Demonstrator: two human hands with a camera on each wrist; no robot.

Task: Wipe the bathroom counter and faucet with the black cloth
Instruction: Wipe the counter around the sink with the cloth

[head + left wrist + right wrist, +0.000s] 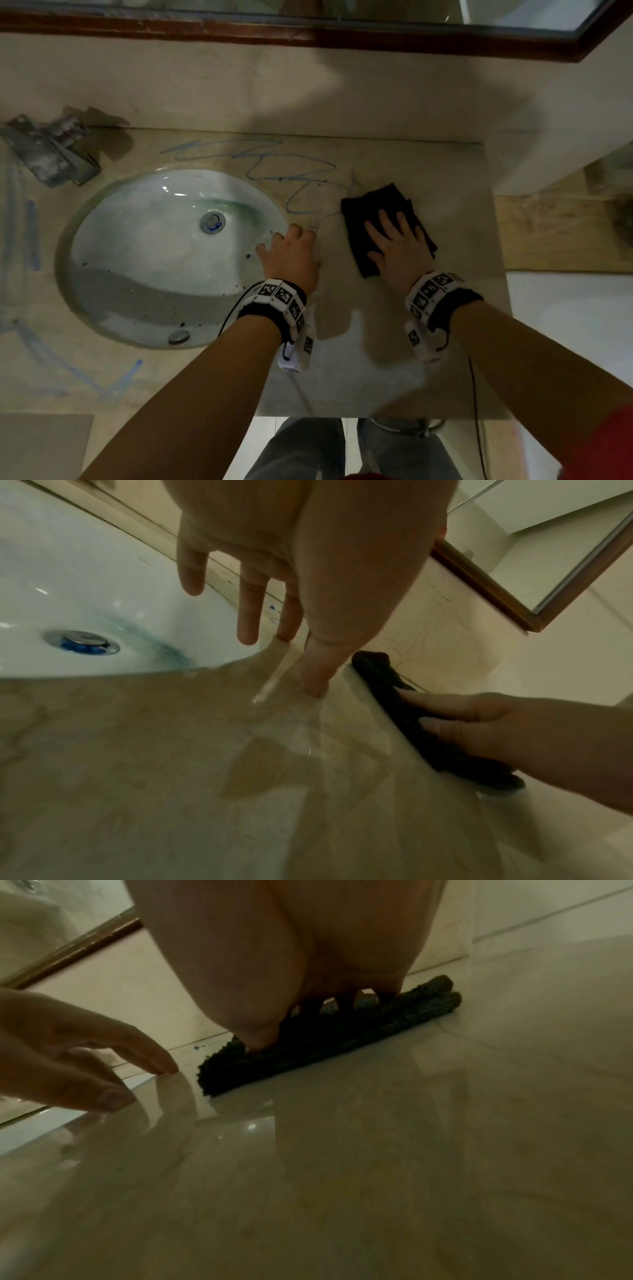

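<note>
Right hand [399, 248] flat on black cloth [376, 202]; left hand [291, 255] spread beside sink [113, 219].

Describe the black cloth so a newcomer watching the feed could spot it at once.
Start at the oval white sink set in the beige counter, then look to the counter space on its right. There the right hand presses flat on the black cloth, a folded dark rectangle. It is the only black item on the pale stone, beside blue scribbles.
</note>
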